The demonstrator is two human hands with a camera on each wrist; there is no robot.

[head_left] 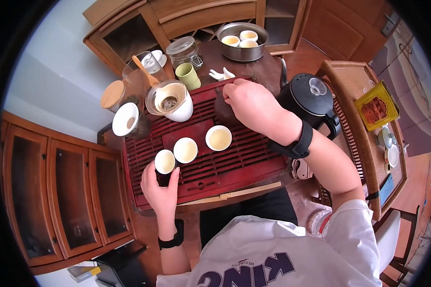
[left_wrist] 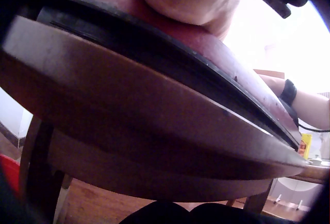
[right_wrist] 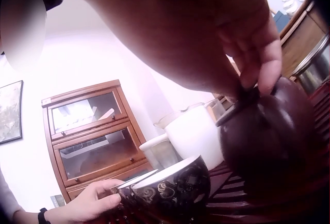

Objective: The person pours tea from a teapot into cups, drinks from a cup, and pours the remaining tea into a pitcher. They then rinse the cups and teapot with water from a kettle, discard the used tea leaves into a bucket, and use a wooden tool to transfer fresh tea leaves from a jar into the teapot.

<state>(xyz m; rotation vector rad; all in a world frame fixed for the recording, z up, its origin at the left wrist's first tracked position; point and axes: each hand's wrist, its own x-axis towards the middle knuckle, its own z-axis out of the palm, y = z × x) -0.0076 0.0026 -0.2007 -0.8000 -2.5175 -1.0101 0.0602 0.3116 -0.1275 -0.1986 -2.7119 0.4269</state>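
Observation:
Thumb and fingers of my left hand (head_left: 160, 190) hold the leftmost dark-sided cup (head_left: 165, 161) of pale liquid on the red slatted tray (head_left: 203, 181). A second cup (head_left: 185, 150) stands just beside it, and a third cup (head_left: 219, 138) further right. At the tray's back right, my right hand (head_left: 255, 104) is over a dark brown rounded vessel (head_left: 223, 109). The right wrist view shows its fingertips pinching the top of this vessel (right_wrist: 268, 136); the exact grip is partly hidden. Only part of the left hand (left_wrist: 193, 0) shows in the left wrist view.
Behind the cups stand a white pitcher (head_left: 182, 111) with a strainer, a green cup (head_left: 187, 76) and a glass jar (head_left: 184, 53). A steel bowl (head_left: 243, 53) holds several cups. The black kettle (head_left: 305, 99) is right of my right hand.

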